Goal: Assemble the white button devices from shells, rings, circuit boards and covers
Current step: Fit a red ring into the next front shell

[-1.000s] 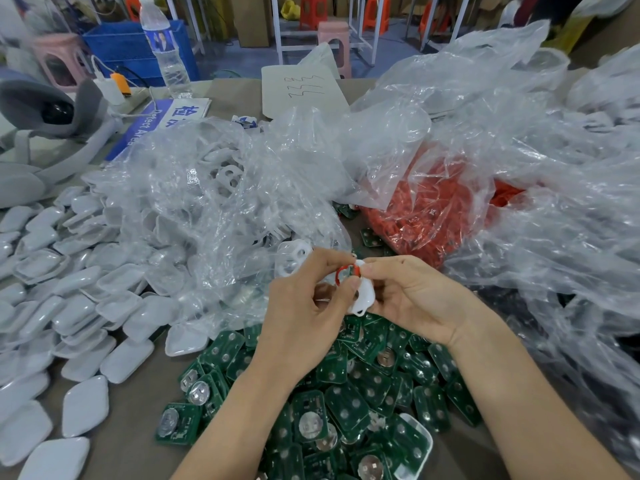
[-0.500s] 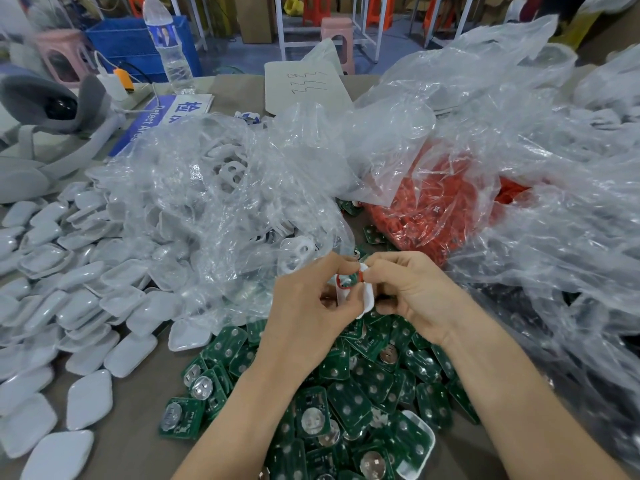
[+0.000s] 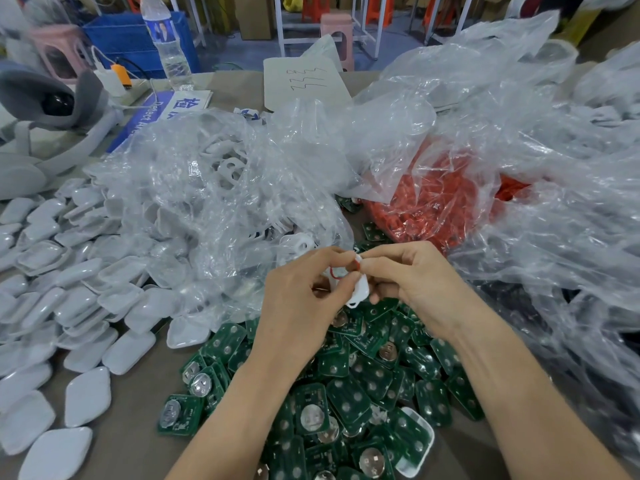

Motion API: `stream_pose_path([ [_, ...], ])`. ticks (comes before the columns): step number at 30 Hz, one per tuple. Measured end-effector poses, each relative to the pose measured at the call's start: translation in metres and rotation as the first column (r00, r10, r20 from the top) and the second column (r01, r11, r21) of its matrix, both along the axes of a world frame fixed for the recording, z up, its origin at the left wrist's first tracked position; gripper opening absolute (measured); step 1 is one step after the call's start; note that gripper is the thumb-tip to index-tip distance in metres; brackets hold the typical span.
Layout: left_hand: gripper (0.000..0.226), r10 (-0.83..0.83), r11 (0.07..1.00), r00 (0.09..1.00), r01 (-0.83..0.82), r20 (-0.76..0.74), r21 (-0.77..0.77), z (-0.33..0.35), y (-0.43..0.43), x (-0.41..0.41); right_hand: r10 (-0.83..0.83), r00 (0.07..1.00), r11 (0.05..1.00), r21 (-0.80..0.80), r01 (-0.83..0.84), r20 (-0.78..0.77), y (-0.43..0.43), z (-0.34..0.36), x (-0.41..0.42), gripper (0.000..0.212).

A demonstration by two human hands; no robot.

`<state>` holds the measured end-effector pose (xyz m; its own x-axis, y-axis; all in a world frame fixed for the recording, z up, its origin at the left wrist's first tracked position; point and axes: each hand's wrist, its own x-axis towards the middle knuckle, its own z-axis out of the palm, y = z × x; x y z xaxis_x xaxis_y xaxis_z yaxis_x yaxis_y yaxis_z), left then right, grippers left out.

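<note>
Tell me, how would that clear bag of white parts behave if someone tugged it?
Probably floppy: the clear bag lies crumpled in loose folds. Its glossy film looks slippery, so a grip might slide. The white parts inside lie loose in a heap and would likely shift.

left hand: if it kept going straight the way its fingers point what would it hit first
The left hand points forward and right at the white shell and red ring it pinches; just past those, probably the right hand, though depth there is unclear.
</note>
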<state>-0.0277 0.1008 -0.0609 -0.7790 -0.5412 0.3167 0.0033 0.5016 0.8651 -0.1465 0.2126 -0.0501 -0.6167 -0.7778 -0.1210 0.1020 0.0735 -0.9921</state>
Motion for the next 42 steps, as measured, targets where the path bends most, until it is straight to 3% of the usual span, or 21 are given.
stream_pose_path([
  [2,0.026,0.013,1.000,1.000,-0.013,0.005,0.020,-0.002,-0.001,0.000,0.026,0.999,1.000,-0.015,-0.025,0.039,0.001,0.001,-0.001,0.013],
  [6,0.017,0.027,0.999,1.000,-0.027,-0.001,0.044,-0.004,-0.002,0.000,0.071,0.984,0.997,-0.043,-0.064,0.164,0.001,0.004,-0.001,0.031],
  [12,0.016,0.009,0.999,1.000,-0.009,-0.004,0.046,-0.002,0.001,0.000,0.018,0.988,0.999,-0.036,-0.012,0.156,-0.002,0.003,0.002,0.022],
  [14,0.021,-0.005,0.993,1.000,0.006,-0.016,0.116,-0.001,0.001,0.000,-0.055,0.996,0.998,-0.039,0.058,0.071,-0.002,0.005,0.003,0.024],
  [18,0.039,0.005,0.978,0.999,0.004,-0.040,0.208,-0.003,0.002,-0.002,-0.192,0.919,0.981,-0.077,0.176,-0.344,-0.002,0.008,0.008,0.012],
  [22,0.048,-0.046,0.947,0.993,0.079,-0.112,0.312,-0.003,0.002,-0.003,-0.270,0.879,0.960,-0.183,0.213,-0.393,-0.002,0.011,0.015,0.015],
  [33,0.054,-0.036,0.987,0.983,0.063,-0.180,0.148,-0.003,0.011,0.000,-0.286,0.892,0.939,-0.287,0.188,-0.350,-0.001,0.015,0.019,0.017],
  [39,0.057,0.010,1.000,0.984,-0.005,-0.176,0.031,0.002,0.015,0.000,-0.248,0.880,0.948,-0.289,0.134,-0.405,-0.001,0.013,0.018,0.020],
  [42,0.052,0.022,1.000,0.979,-0.019,-0.200,0.016,0.003,0.015,-0.001,-0.255,0.845,0.952,-0.275,0.135,-0.469,-0.001,0.012,0.017,0.012],
])
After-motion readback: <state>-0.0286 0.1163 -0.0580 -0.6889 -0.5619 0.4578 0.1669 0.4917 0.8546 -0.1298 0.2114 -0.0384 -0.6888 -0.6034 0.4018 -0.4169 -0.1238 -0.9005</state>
